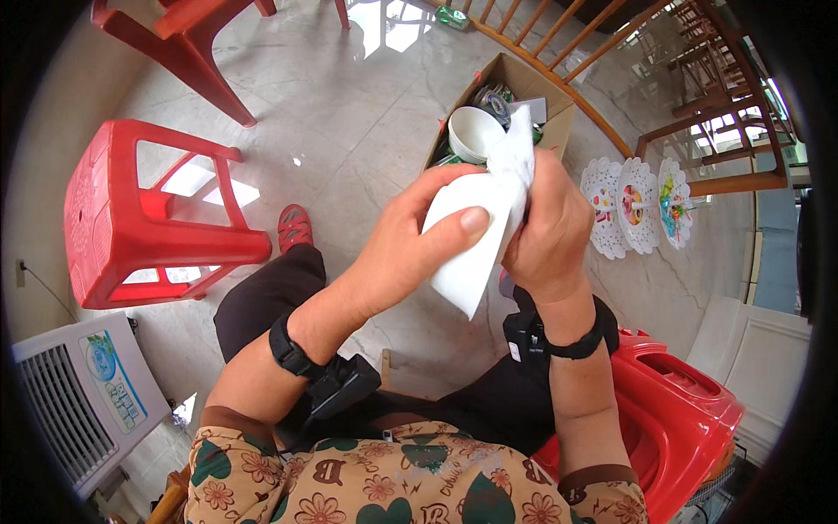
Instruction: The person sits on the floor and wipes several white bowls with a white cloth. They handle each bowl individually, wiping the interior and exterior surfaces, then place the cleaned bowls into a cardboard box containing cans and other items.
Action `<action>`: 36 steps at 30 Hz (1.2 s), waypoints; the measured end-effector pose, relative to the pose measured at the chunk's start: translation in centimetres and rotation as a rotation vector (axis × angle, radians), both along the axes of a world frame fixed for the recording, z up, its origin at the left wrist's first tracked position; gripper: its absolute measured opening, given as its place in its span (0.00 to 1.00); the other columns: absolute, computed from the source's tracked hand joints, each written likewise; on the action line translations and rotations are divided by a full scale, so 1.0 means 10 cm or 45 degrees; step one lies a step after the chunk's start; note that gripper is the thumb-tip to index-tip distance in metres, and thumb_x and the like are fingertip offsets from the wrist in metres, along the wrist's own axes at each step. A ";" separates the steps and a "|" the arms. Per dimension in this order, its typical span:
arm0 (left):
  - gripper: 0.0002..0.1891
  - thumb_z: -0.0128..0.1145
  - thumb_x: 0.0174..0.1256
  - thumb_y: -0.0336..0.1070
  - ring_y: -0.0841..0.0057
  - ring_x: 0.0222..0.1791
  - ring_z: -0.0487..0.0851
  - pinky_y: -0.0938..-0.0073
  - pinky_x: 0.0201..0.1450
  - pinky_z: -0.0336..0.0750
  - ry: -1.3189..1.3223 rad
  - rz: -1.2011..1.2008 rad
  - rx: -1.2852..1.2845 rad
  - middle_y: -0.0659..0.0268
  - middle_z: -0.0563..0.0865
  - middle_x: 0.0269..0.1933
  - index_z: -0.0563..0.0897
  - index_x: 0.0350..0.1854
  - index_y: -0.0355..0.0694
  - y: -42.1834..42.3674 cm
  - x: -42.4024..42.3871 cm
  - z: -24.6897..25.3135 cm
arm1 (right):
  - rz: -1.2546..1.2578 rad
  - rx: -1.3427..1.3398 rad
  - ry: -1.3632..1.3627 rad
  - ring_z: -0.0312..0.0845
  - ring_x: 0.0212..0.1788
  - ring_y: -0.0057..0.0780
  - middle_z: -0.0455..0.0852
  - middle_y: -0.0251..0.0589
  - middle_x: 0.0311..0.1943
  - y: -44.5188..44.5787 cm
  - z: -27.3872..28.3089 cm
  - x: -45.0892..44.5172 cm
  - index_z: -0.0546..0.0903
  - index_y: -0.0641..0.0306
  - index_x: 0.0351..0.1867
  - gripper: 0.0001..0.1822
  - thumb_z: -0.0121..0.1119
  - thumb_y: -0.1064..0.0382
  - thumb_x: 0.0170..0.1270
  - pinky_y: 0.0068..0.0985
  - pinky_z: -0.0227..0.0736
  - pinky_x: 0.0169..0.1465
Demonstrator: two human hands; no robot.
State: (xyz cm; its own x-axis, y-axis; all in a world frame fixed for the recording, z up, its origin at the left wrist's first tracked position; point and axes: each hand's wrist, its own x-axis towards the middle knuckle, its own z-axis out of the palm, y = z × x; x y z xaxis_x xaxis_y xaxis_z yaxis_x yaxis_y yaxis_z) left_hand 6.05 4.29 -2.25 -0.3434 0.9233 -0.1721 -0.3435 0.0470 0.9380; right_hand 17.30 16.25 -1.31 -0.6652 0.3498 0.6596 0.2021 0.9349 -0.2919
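A folded white paper tissue or cloth is held in front of me, above the floor. My left hand grips its wide lower part, with the thumb pressed flat on top. My right hand is closed around its bunched upper part, and a twisted end sticks up past the fist. Just beyond my hands stands an open cardboard box. Inside it are a white paper bowl, several cans and a pale flat piece. The hands and the white piece hide the box's near side.
Red plastic stools stand at the left and lower right, and a red plastic chair at the upper left. A wooden railing curves behind the box. A tiered white stand is on the right, an air cooler lower left.
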 end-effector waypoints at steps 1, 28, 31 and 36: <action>0.30 0.61 0.59 0.50 0.76 0.50 0.77 0.73 0.53 0.72 0.030 0.008 0.049 0.62 0.80 0.49 0.73 0.59 0.37 -0.02 0.00 0.03 | -0.016 -0.137 -0.045 0.79 0.31 0.46 0.80 0.46 0.28 0.02 -0.04 0.00 0.75 0.64 0.43 0.16 0.59 0.72 0.50 0.36 0.74 0.32; 0.36 0.56 0.60 0.64 0.76 0.42 0.81 0.69 0.42 0.78 -0.289 0.590 0.021 0.62 0.79 0.46 0.67 0.60 0.39 0.09 -0.48 -0.11 | 0.148 -0.973 -0.228 0.77 0.38 0.29 0.80 0.39 0.49 -0.02 -0.10 -0.01 0.72 0.60 0.56 0.32 0.48 0.78 0.43 0.26 0.73 0.45; 0.38 0.56 0.61 0.66 0.76 0.42 0.80 0.70 0.42 0.78 -0.286 0.578 -0.011 0.61 0.78 0.47 0.65 0.61 0.38 0.16 -0.31 -0.18 | 0.466 -1.342 -0.195 0.75 0.50 0.31 0.79 0.45 0.48 -0.24 -0.13 -0.10 0.72 0.64 0.59 0.28 0.58 0.71 0.52 0.26 0.68 0.55; 0.49 0.43 0.62 0.74 0.57 0.70 0.59 0.53 0.65 0.63 -0.291 0.517 -0.109 0.48 0.58 0.70 0.52 0.72 0.36 0.10 -0.30 -0.05 | 0.179 -1.329 -0.186 0.77 0.32 0.22 0.82 0.40 0.29 0.02 -0.30 -0.17 0.78 0.69 0.41 0.12 0.60 0.71 0.55 0.24 0.73 0.37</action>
